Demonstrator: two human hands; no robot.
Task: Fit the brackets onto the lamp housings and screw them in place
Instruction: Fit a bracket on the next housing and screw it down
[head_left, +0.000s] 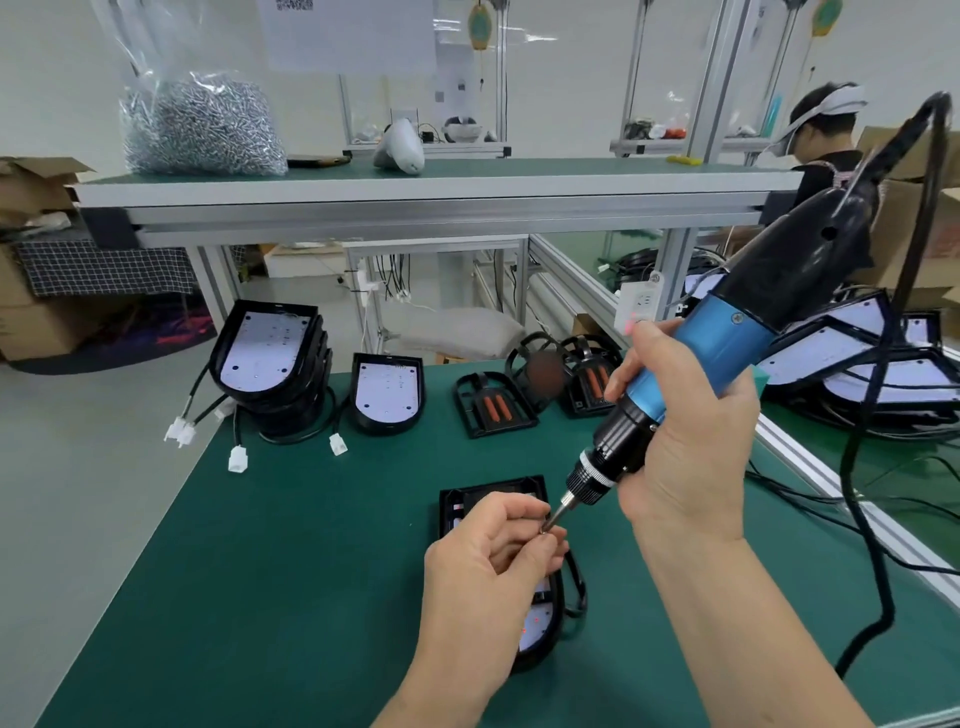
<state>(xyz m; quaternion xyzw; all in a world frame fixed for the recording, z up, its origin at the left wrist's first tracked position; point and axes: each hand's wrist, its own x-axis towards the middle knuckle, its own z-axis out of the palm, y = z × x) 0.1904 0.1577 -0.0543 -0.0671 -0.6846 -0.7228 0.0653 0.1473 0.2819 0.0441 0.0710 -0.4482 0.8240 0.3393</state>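
Bag of screws (202, 127): stood on the upper shelf (441, 179), far left.
Stacked lamp housings (270, 358): leaned in a pile at the far left corner of the green desk (291, 571), their white plugs near the edge.
Single lamp housing (387, 392): just right of the pile, tilted up.
Left hand (488, 561): its grip pinched thumb and forefinger round the bit tip (553, 517); anything held there was too small to tell.
Worked lamp housing (493, 491): lay flat on the desk, near the middle, partly hidden under the left hand.
Brackets (491, 405): black, grouped at the desk's far edge.
Right hand (685, 441): its grip wrapped round the lower barrel of the screwdriver (727, 338).
Screwdriver: blue and black, tilted, bit pointing down-left.
Heap of housings (857, 358): far right, beyond the desk's rail.
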